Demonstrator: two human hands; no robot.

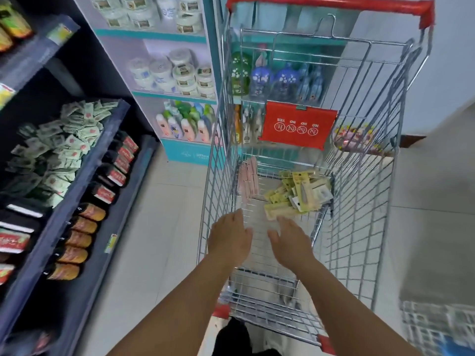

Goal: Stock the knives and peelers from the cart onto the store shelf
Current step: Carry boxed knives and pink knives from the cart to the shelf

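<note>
A wire shopping cart (365, 191) with a red handle stands in front of me. On its floor lies a heap of yellow carded knife and peeler packs (299, 192), towards the far right corner. A few pink packs (248, 181) lean against the cart's left wall. Both my arms reach down into the cart. My left hand (228, 236) and my right hand (289, 240) hover side by side just short of the heap, fingers relaxed and holding nothing. The right fingertips are near the closest yellow pack.
A dark store shelf (84, 191) on the left holds green sachets and rows of red and orange packets. Beyond it a teal display (180, 80) carries white tubs and bottles. Hanging bottles show through the cart's far end. Pale floor tiles (169, 217) lie between shelf and cart.
</note>
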